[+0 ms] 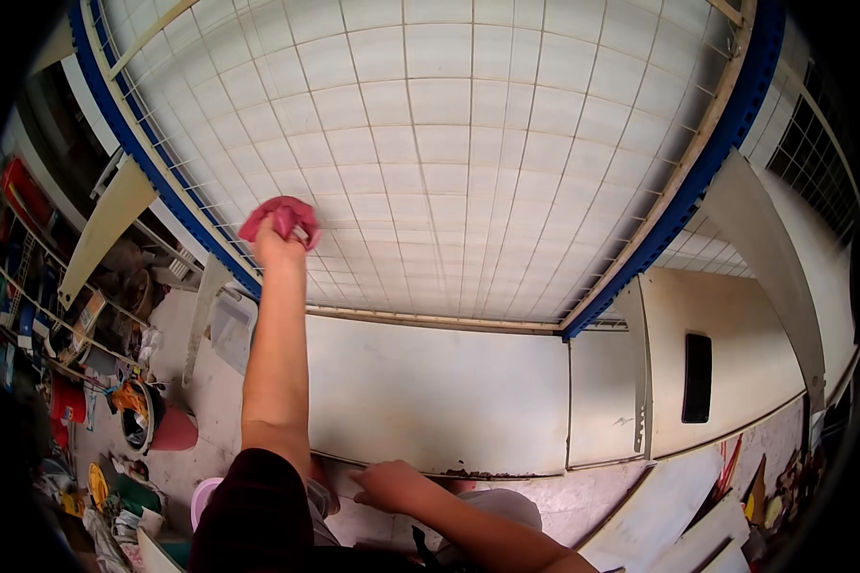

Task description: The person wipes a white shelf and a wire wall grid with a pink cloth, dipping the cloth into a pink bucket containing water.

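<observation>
My left hand is stretched out ahead, closed around a crumpled dark-pink cloth. The cloth is up against the left part of a cream wire grid panel, close to its blue slotted upright. Back near my lap, my right hand hovers by the front edge of a white shelf board. Its fingers are loosely curled, and nothing shows in them. Along that edge the board's coating is chipped and rusty.
A black phone-like slab lies on the right-hand shelf. Pale shelf brackets jut out at both sides. On the left floor stand a clear plastic bin, a filled bucket and cluttered goods. Loose boards lie at lower right.
</observation>
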`<state>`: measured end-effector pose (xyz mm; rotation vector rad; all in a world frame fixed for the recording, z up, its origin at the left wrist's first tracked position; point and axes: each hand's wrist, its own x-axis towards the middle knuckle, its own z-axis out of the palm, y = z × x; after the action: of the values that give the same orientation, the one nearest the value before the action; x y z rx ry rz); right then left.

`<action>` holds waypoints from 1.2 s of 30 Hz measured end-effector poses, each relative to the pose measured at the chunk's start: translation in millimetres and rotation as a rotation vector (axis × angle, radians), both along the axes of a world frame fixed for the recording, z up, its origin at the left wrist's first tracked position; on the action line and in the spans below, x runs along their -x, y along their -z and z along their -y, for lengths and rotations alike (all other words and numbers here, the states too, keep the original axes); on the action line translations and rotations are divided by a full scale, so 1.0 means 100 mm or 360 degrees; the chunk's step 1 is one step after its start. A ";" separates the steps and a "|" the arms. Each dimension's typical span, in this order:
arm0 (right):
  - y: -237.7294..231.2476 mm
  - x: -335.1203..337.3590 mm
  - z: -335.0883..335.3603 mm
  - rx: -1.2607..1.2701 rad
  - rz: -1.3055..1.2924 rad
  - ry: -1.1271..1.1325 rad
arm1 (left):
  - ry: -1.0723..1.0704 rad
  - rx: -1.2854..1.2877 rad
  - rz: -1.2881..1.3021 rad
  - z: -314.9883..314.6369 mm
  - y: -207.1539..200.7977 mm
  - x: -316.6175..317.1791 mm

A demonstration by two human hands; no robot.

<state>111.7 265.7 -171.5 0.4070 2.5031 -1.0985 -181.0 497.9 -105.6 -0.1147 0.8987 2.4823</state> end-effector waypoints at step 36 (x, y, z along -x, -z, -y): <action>-0.19 0.23 -0.01 -0.0071 -0.0173 0.0086 | 0.0469 -0.0120 -0.0590 -0.29 -0.60 -1.24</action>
<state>88.8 267.0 -152.7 0.4405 2.6298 -1.1150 -57.4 526.9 -45.9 0.4842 0.8902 2.2890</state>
